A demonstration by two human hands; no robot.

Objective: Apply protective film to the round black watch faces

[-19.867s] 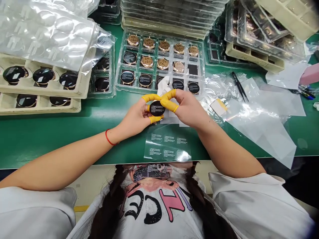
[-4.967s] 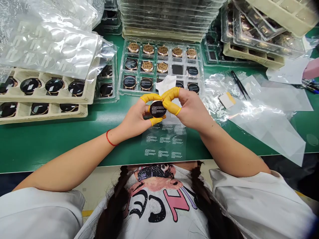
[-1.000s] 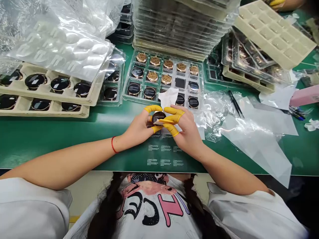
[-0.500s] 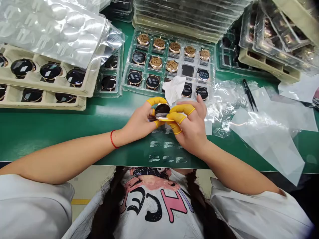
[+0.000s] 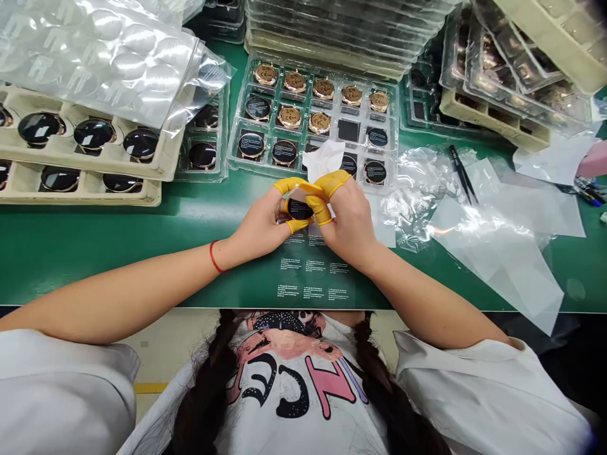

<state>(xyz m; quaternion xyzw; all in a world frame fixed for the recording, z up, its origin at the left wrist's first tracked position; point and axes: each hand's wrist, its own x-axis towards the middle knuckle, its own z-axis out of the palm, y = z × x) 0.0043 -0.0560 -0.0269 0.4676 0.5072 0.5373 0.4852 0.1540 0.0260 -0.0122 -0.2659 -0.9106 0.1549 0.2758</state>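
A glossy round black watch face (image 5: 300,209) sits pinched between yellow-cotted fingers (image 5: 318,210).

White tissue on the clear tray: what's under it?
The white tissue lies over a bottom-row cell of the clear blister tray; a dark watch edge shows at its upper left. The rest is covered.

Compared with half a second ago, our right hand (image 5: 348,218) has shifted up and its yellow finger cots (image 5: 332,183) now cover the upper right edge of the round black watch face (image 5: 300,209).
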